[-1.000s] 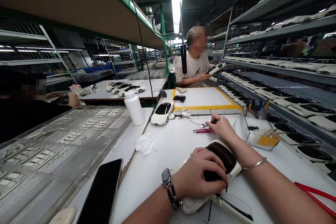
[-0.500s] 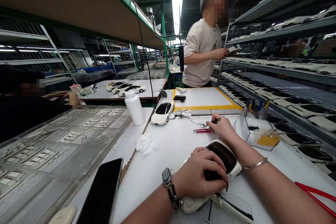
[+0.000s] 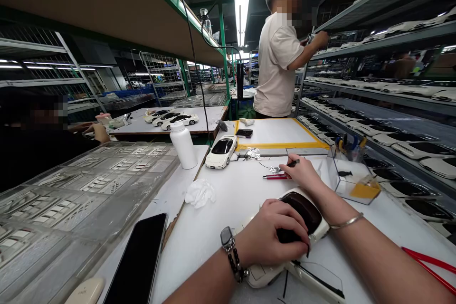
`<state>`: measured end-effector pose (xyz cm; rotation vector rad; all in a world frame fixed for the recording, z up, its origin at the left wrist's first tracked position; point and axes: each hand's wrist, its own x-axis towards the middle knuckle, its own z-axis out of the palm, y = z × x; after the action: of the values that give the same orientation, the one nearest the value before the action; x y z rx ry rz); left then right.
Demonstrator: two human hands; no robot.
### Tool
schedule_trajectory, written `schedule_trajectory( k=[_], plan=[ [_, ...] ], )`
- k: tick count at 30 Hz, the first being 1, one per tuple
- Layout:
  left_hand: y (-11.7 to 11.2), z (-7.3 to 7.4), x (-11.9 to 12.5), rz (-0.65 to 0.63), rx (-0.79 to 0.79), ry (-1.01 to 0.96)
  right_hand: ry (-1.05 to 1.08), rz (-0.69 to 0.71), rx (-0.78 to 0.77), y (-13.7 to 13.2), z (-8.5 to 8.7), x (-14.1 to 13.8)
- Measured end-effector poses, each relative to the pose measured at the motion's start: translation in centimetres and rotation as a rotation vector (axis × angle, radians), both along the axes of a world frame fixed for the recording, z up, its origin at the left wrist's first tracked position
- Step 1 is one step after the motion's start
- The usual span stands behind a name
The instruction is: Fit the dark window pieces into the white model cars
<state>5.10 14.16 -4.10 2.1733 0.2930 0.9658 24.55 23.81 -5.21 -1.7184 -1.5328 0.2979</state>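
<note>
White model car [image 3: 304,211] with a dark glossy roof, clasped under the left hand [image 3: 272,235].
It sits on the white tabletop [image 3: 228,211], fingers curled over its roof; beyond, the right hand [image 3: 302,169] pinches a slim dark tool [image 3: 293,163] near a red pen [image 3: 275,176].

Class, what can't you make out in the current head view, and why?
In the head view:
Part of the model car: covered by the left hand.
Most of the dark item: hidden by the right hand.
Near end of the phone: cut off by the bottom edge.
</note>
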Motion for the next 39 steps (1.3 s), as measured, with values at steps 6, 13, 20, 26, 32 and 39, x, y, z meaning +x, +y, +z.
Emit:
schedule_trajectory(
  k=[6,13,20,26,32,39],
  plan=[
    [0.0,0.0,0.0,-0.008,0.0,-0.012,0.027,0.003,0.01,-0.2,0.0,0.2],
    [-0.1,0.1,-0.1,-0.004,0.005,-0.036,0.078,0.017,0.088,-0.8,0.2,0.2],
    [-0.8,0.5,0.1,-0.044,-0.04,-0.095,0.136,0.128,0.261,-3.8,4.5,0.2],
    [-1.6,0.6,0.6,-0.128,-0.09,-0.16,0.009,0.219,0.539,-9.8,9.7,-0.2],
    [-2.3,0.9,0.4,-0.012,-0.237,-0.155,-0.062,0.301,0.604,-15.5,8.4,0.5],
    [-2.7,0.9,0.4,0.146,-0.308,-0.197,0.315,0.283,0.628,-19.8,4.9,1.4]
  ],
)
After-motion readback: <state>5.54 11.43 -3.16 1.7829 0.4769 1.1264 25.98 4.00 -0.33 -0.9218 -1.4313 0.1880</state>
